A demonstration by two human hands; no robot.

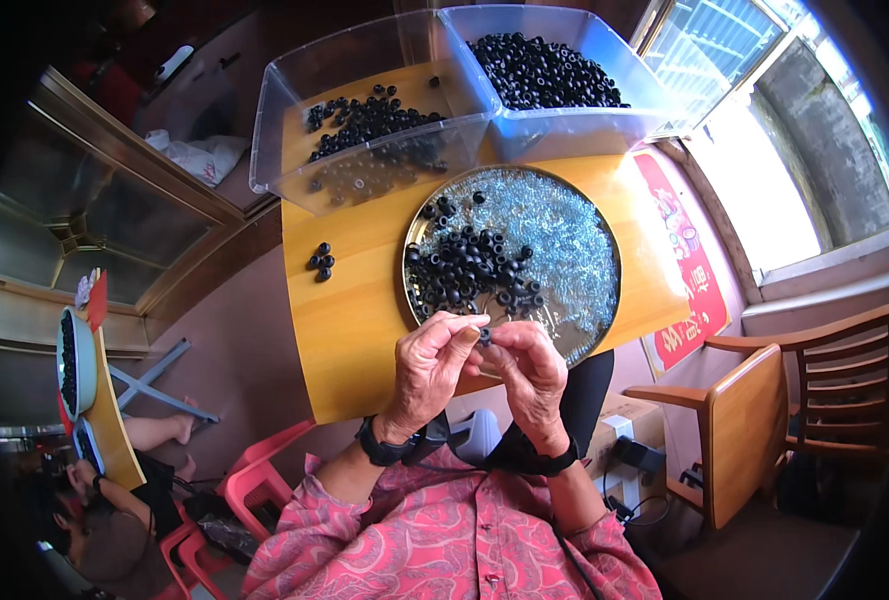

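Observation:
Above the near edge of a round metal tray [617, 290], my left hand [430, 365] and my right hand [531, 375] meet with their fingertips together. Between them they pinch a small black ring-shaped piece [485, 337], mostly covered by the fingers. A heap of similar black pieces [470, 262] lies on the tray's left side. Many tiny clear bluish pieces [570, 250] spread over its far and right side. A few black pieces [322, 262] sit on the yellow table [340, 340] left of the tray.
Behind the tray stand a clear plastic bin [285, 120] with loose black pieces and a bluish bin [585, 125] holding many more. Wooden chairs [750, 430] are at right, a red stool [255, 480] at lower left. Another person [115, 510] works at a small table [113, 410] far left.

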